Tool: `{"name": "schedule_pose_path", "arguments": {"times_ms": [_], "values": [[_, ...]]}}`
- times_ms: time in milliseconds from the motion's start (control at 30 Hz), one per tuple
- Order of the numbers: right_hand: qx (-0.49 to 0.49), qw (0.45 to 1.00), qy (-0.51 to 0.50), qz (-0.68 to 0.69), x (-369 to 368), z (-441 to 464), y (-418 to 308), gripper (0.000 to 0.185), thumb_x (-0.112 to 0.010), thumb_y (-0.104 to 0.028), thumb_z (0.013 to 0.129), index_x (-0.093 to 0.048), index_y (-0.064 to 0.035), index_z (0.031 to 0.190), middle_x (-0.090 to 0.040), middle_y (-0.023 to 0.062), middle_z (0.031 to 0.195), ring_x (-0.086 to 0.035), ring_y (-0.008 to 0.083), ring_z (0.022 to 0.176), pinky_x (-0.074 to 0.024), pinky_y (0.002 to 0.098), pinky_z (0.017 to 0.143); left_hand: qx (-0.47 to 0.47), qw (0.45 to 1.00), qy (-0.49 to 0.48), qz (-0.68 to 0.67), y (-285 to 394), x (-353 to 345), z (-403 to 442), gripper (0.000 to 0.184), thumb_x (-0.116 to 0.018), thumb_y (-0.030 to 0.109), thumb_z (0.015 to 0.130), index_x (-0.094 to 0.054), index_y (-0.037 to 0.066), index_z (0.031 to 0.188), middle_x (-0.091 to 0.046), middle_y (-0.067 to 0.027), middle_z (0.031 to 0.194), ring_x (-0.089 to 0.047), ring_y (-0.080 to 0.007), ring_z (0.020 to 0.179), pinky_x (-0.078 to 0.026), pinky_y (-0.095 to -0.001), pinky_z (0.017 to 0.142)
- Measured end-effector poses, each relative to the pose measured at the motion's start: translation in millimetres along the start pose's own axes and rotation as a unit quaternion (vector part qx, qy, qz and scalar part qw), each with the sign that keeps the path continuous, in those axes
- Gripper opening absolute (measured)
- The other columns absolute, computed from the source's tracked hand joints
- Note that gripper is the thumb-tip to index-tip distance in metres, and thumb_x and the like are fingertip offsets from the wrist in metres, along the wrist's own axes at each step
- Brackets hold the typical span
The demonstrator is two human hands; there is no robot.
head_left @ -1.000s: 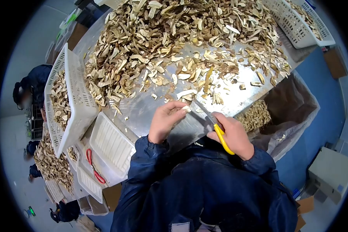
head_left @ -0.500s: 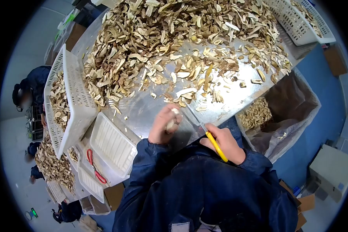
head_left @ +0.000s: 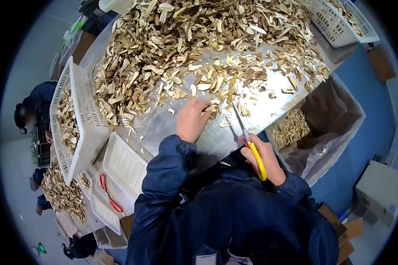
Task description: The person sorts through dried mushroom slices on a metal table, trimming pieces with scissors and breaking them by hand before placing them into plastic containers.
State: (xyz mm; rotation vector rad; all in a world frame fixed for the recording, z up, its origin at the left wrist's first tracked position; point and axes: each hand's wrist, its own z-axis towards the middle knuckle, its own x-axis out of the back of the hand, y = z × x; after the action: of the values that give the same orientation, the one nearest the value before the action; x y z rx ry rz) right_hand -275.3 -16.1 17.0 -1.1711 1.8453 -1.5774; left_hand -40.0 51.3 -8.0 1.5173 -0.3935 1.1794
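My left hand point(head_left: 193, 118) reaches over the metal table point(head_left: 159, 121), its thumb and fingers apart around some mushroom slices point(head_left: 213, 110) that lie at its fingertips. Whether it grips one of them is hard to see. In my right hand point(head_left: 266, 158) are yellow-handled scissors point(head_left: 257, 160), their blades pointing up and left toward the loose slices. A large heap of dried mushroom slices point(head_left: 163, 48) covers the far part of the table. Single slices lie scattered between the heap and my hands.
At the left stand a white basket point(head_left: 89, 117) of slices, an empty white tray point(head_left: 126, 163) and red scissors point(head_left: 108, 193). A lined bin point(head_left: 340, 128) with slices is at the right. People in dark clothes, one point(head_left: 42, 99) nearest, are at the far left.
My left hand has moved up and forward to the loose slices, and the pale piece it held is no longer seen in it. The scissors have swung more upright in my right hand.
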Motion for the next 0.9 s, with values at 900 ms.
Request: {"name": "schedule_pose_path", "arguments": {"times_ms": [900], "values": [[0.077,0.978,0.002,-0.192,4.5,5.1,-25.0,0.058,-0.072,-0.032,0.076,-0.048,-0.0033,0.120,-0.057,0.0193,0.084,-0.055,0.0367,0.081,-0.0433,0.0419,0.067,0.213,0.805,-0.113,-0.542,29.3,39.0,-11.7,0.023,-0.054,0.007,0.089,-0.063,0.002,0.109,-0.047,0.0082,0.066,-0.031,0.0008,0.048,-0.022,-0.0171,0.044]]}}
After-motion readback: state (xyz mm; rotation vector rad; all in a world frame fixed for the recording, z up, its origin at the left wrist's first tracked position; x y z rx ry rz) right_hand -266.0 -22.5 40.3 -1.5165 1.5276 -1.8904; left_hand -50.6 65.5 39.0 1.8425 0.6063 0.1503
